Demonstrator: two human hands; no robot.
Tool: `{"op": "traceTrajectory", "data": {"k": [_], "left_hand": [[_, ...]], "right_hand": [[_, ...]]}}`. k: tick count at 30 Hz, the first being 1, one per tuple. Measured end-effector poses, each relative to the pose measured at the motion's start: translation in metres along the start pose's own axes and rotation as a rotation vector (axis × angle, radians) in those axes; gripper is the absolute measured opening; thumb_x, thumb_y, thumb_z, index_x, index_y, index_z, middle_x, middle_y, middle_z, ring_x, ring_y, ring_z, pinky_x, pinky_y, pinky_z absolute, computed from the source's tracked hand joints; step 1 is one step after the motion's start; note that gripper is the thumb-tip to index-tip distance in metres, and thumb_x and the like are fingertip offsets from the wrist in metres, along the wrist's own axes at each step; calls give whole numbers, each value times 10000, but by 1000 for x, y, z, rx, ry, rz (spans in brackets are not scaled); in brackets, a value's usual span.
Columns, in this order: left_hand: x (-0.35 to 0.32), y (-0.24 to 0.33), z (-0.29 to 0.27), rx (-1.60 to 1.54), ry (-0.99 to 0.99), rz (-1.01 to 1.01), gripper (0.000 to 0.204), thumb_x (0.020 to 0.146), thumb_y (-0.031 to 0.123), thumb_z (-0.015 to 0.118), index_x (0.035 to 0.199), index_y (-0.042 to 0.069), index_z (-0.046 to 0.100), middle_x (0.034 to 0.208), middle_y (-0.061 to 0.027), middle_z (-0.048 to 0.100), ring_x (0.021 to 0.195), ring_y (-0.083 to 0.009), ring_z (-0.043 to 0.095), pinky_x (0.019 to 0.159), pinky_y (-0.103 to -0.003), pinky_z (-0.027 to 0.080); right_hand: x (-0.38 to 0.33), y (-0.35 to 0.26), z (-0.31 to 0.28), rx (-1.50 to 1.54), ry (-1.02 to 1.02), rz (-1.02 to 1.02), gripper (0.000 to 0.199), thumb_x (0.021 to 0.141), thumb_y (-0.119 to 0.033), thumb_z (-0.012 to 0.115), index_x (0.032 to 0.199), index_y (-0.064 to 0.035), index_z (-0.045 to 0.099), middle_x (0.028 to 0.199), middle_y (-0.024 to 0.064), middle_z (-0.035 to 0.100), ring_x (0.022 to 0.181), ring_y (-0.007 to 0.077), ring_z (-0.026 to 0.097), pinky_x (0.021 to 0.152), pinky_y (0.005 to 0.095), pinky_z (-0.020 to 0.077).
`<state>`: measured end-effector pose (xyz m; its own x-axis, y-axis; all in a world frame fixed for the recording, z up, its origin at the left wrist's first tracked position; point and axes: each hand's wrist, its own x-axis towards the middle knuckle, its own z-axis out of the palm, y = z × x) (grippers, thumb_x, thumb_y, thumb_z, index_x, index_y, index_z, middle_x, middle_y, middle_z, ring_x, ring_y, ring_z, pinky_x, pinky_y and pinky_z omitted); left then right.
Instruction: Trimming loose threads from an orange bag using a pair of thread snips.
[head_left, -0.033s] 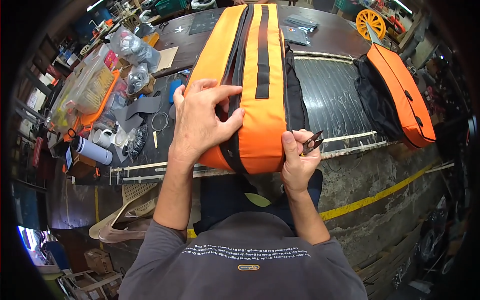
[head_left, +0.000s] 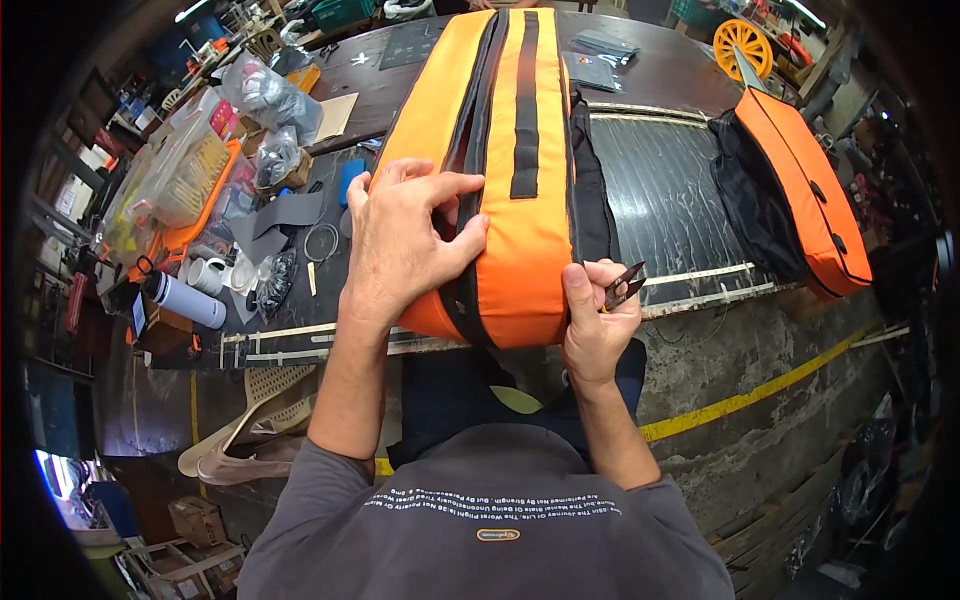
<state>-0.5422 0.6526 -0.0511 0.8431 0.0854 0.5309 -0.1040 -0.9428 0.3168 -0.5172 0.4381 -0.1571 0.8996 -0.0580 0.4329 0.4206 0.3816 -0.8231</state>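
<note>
A long orange bag (head_left: 522, 285) with black zips and a black webbing strip lies lengthwise before me, its near end at the table edge. My left hand (head_left: 400, 235) grips its left part, bent fingers over the panel. The thumb and forefinger tips, a little apart, press beside the partly open zip (head_left: 472, 150). At the near right corner, my right hand (head_left: 598, 325) is closed around small dark thread snips (head_left: 624, 288), blades pointing up and right. Its thumb rests against the bag's edge. Part of the snips is hidden in the palm.
Another orange and black bag (head_left: 795, 185) lies on the right of the dark table (head_left: 660, 180). At left are a clear plastic box (head_left: 185, 180), a white bottle (head_left: 188, 302), mugs (head_left: 208, 275) and plastic bags. A beige chair (head_left: 250, 440) stands below the table's left side.
</note>
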Motion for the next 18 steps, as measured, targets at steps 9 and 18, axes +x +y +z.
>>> {"op": "traceTrajectory", "data": {"k": [9, 18], "left_hand": [[7, 1, 2, 227, 108, 88, 90, 940, 196, 806, 909, 112, 815, 902, -56, 747, 1048, -292, 680, 1028, -534, 420], [11, -11, -13, -373, 1, 16, 212, 1077, 188, 696, 977, 5, 734, 888, -119, 726, 916, -289, 662, 898, -410, 505]], "right_hand": [[-3, -4, 6, -122, -75, -38, 180, 987, -53, 883, 997, -12, 709, 791, -108, 430, 698, 6, 337, 622, 202, 309], [8, -20, -1, -234, -110, -52, 217, 981, -100, 900, 982, -16, 699, 806, -76, 460, 715, 27, 375, 637, 213, 337]]}}
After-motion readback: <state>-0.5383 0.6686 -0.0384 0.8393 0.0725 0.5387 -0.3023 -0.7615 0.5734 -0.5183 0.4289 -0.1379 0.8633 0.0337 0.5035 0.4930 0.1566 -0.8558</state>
